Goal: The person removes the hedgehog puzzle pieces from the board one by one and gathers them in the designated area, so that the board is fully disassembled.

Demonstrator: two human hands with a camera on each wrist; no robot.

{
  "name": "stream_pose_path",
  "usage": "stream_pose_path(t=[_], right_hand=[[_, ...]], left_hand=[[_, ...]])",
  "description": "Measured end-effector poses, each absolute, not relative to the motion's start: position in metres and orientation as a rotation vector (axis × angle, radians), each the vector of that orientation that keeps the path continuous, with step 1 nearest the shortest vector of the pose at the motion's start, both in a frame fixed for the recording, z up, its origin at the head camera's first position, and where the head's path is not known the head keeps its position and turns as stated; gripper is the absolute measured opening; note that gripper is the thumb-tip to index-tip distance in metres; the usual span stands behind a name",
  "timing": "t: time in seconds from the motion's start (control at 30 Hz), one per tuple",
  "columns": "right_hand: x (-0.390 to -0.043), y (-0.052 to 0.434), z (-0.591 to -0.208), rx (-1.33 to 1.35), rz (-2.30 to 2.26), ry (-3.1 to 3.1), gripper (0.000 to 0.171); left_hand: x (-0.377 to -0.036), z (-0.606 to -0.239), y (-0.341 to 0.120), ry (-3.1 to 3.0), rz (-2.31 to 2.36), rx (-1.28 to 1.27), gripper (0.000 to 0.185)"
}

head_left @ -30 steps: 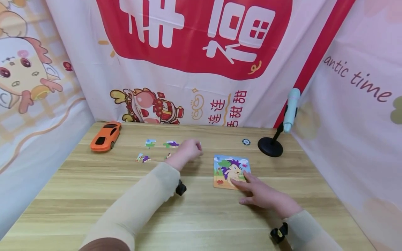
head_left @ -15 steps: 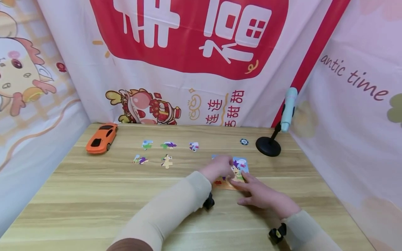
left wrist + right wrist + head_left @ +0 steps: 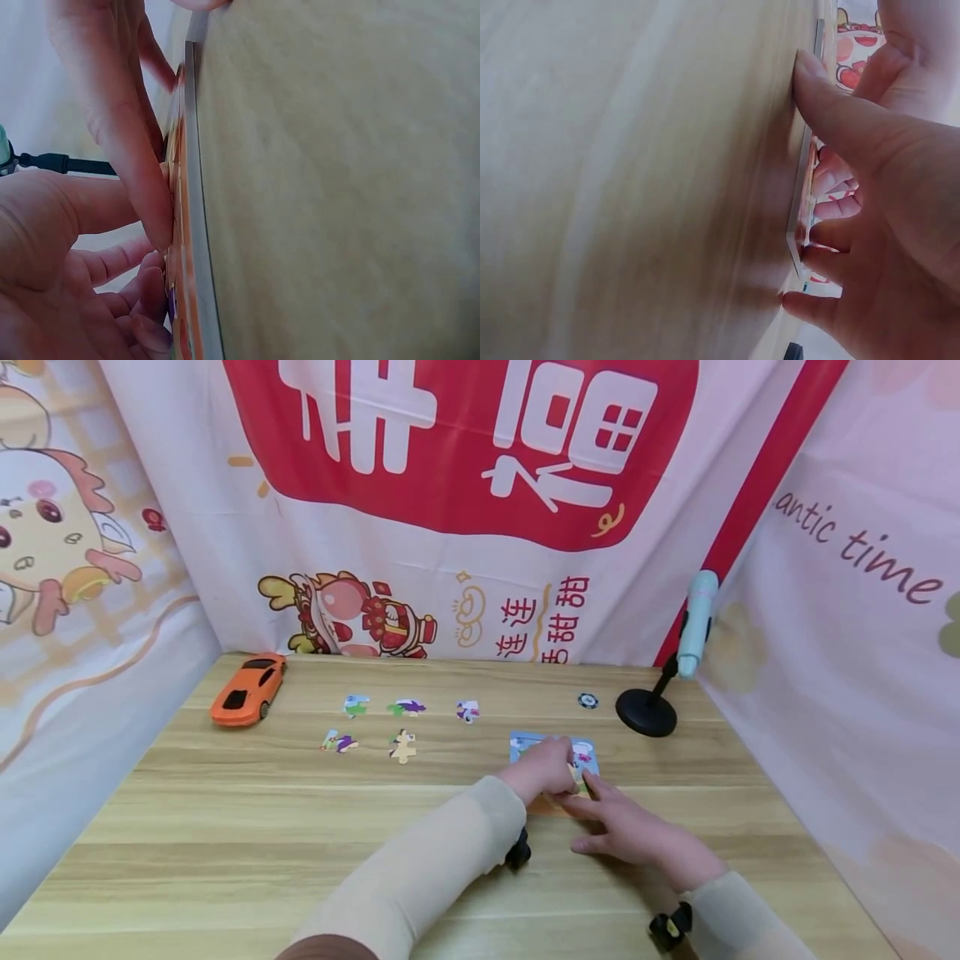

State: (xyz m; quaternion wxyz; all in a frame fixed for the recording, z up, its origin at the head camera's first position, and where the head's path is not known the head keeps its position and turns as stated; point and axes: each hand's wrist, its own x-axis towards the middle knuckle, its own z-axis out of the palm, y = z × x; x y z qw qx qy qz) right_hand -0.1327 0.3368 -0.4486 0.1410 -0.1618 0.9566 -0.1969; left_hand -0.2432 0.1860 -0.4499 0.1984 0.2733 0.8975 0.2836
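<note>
A square jigsaw puzzle board (image 3: pixel 586 751) with a blue and orange edge lies flat on the table. My left hand (image 3: pixel 542 767) reaches across its middle, fingers bent down onto the surface and covering most of the picture. In the left wrist view, the bent fingers and thumb of my left hand (image 3: pixel 45 240) touch the board's face (image 3: pixel 187 247); whether they pinch a puzzle piece is hidden. My right hand (image 3: pixel 630 827) rests at the board's lower right, fingers extended onto it. The right wrist view shows its thumb (image 3: pixel 832 105) beside the board's edge (image 3: pixel 802 187).
Several loose puzzle pieces (image 3: pixel 402 747) lie in two rows left of the board. An orange toy car (image 3: pixel 251 690) sits at the back left. A small round disc (image 3: pixel 588 701) and a microphone on a black stand (image 3: pixel 647 712) are at the back right.
My left hand has moved right from the loose pieces to the board, leaving a purple and white piece in the back row. My right hand has stayed on the board.
</note>
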Motion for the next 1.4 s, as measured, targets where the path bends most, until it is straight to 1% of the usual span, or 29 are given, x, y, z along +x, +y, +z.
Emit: stream_pose_path(t=[0.3, 0.5, 0.83, 1.07, 1.4], right_hand=[[-0.122, 0.339, -0.442, -0.406, -0.508, 2.798, 0.069], [-0.115, 0.338, -0.442, -0.312, -0.478, 2.797, 0.070], [-0.110, 0.338, -0.442, -0.406, -0.476, 2.833, 0.067], [-0.110, 0.336, -0.442, -0.429, -0.469, 2.853, 0.066], [-0.109, 0.334, -0.441, -0.568, -0.404, 2.884, 0.070]], left_hand=[[-0.244, -0.450, 0.186, 2.485, 0.847, 0.718, 0.041], [-0.243, -0.449, 0.185, 2.488, 0.849, 0.718, 0.042], [-0.242, -0.448, 0.183, 2.446, 0.925, 0.688, 0.044], [-0.245, -0.452, 0.181, 2.439, 0.987, 0.669, 0.038], [-0.247, -0.458, 0.186, 2.465, 0.963, 0.683, 0.037]])
